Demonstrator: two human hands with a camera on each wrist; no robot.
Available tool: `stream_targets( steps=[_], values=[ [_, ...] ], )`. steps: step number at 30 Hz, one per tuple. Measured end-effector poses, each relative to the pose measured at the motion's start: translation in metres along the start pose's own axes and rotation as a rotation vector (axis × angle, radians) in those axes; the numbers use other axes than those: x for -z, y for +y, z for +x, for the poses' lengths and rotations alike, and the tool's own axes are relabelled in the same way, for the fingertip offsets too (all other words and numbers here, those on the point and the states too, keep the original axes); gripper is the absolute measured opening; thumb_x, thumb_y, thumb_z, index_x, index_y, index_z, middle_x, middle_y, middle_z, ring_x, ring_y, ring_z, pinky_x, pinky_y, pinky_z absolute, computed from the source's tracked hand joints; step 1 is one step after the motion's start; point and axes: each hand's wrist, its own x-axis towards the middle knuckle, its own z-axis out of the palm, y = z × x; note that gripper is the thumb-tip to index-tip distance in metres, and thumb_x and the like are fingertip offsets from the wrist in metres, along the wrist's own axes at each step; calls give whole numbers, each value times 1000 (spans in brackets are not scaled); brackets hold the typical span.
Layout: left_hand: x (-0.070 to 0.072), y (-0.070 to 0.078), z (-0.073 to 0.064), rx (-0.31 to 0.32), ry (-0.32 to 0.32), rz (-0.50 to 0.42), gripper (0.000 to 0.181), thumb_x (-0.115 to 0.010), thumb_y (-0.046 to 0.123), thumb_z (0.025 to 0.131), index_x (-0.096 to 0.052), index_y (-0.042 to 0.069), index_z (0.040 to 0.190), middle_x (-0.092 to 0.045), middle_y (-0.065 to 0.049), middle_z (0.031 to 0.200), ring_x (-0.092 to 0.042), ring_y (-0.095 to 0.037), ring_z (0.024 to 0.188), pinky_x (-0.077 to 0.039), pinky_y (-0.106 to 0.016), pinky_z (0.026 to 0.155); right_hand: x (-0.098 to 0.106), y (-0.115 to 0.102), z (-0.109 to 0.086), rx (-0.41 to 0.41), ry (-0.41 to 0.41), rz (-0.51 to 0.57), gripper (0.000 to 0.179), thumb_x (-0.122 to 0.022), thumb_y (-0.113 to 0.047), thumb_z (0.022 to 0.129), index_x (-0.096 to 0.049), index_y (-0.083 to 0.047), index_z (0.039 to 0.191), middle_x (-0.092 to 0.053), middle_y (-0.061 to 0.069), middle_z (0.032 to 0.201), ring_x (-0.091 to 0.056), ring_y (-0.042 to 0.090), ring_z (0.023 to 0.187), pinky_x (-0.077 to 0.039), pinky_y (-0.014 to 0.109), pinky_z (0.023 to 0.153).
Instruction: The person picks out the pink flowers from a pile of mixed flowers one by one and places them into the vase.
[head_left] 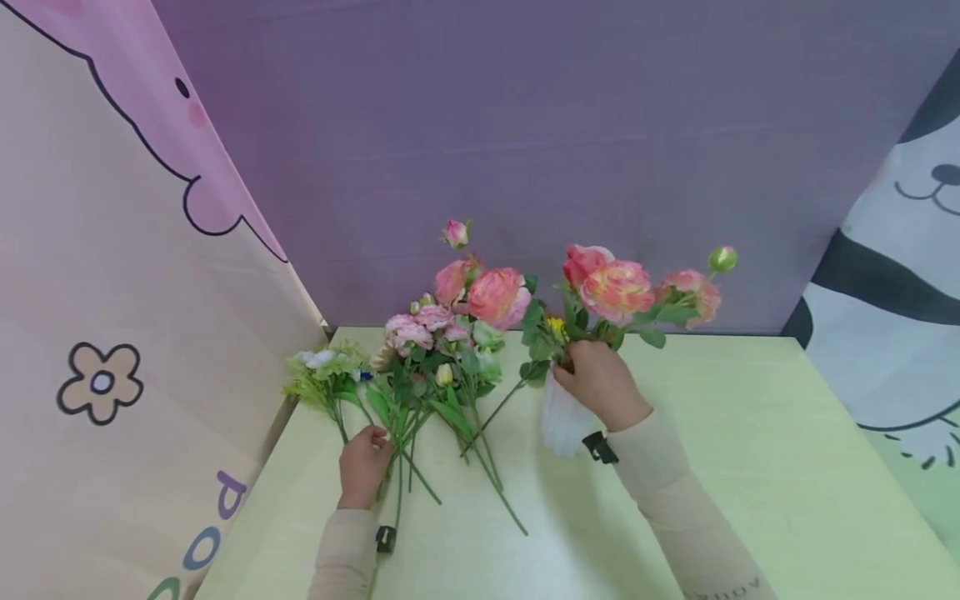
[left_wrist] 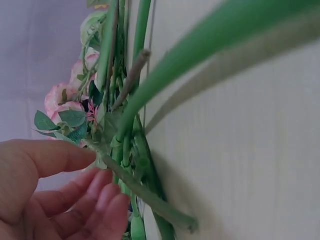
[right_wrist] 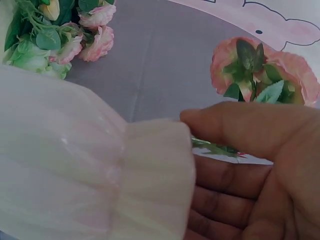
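Observation:
My left hand [head_left: 363, 467] is beside the lower stems of a pile of artificial flowers, its fingers loosely bent. In the left wrist view, the fingertips are right at a cut green stem [left_wrist: 150, 197]. Pink-edged blooms [left_wrist: 62, 102] lie beyond it. My right hand [head_left: 603, 383] grips the top of a white vase [head_left: 562, 421], thumb at its ruffled rim [right_wrist: 157, 170] in the right wrist view. Coral-pink peonies [head_left: 617, 290] rise above the hand, with a green bud [head_left: 722, 259] at the right. Leaves and the hand hide their lower stems.
On the pale green table [head_left: 750, 467], more pink peonies [head_left: 497, 296], small pink roses [head_left: 408, 332] and a white-flowered sprig [head_left: 317, 360] lie left of the vase. Behind stands a purple backdrop [head_left: 525, 125]. Printed cloth panels [head_left: 101, 300] flank both sides.

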Motion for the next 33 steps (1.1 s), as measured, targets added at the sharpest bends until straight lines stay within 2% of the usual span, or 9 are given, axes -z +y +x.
stream_targets(
  steps=[4, 8, 13, 15, 19, 22, 27, 33],
  values=[
    [-1, -3, 0, 14, -47, 11, 17, -64, 8, 86, -66, -4, 97, -68, -13, 83, -62, -23, 70, -52, -37, 63, -4, 2, -3, 15, 66, 7, 21, -68, -12, 85, -55, -7, 69, -52, 3, 59, -45, 15, 50, -38, 29, 48],
    [0, -4, 0, -1, -70, 6, 16, -62, 6, 86, -68, -5, 96, -68, -14, 84, -63, -24, 72, -53, -37, 63, -8, 5, -5, 55, 157, 18, 12, -70, -10, 82, -61, -3, 80, -62, 7, 69, -57, 20, 58, -49, 37, 55],
    [0, -4, 1, -20, -107, 11, 20, -63, 5, 82, -68, -5, 99, -69, -12, 83, -63, -22, 70, -53, -36, 62, -10, 8, -12, 80, 261, 35, 14, -69, -9, 83, -65, 1, 91, -69, 14, 82, -65, 29, 72, -54, 45, 66],
    [0, -4, 2, -25, -125, 11, 23, -63, 5, 81, -67, -5, 101, -69, -13, 83, -63, -23, 71, -54, -37, 63, -13, 10, -16, 81, 299, 48, 17, -70, -10, 83, -67, 2, 95, -69, 15, 85, -66, 29, 73, -54, 45, 67],
    [1, -4, 3, -29, -155, 2, 24, -63, 4, 82, -66, -6, 103, -69, -15, 86, -65, -25, 75, -54, -38, 66, -20, 16, -25, 134, 422, 99, 20, -73, -6, 80, -68, 3, 98, -69, 16, 89, -65, 26, 71, -54, 42, 64],
    [3, -4, 3, -20, -182, -13, 25, -62, 5, 83, -66, -6, 105, -69, -14, 86, -64, -25, 74, -53, -37, 64, -24, 21, -29, 219, 532, 148, 21, -74, -2, 77, -67, 4, 96, -69, 16, 87, -64, 25, 69, -53, 42, 62],
    [3, -3, 4, -7, -204, -38, 25, -61, 7, 84, -66, -4, 106, -69, -15, 88, -64, -25, 76, -52, -35, 63, -26, 31, -38, 284, 641, 198, 22, -76, 1, 74, -68, 1, 95, -70, 13, 88, -66, 26, 78, -53, 40, 74],
    [2, -1, 4, 52, -216, -106, 26, -62, 6, 85, -65, -3, 108, -69, -17, 91, -62, -19, 68, -50, -29, 56, -35, 40, -54, 331, 751, 264, 28, -76, 8, 69, -70, 0, 96, -70, 13, 94, -66, 27, 88, -47, 18, 88]
  ],
)
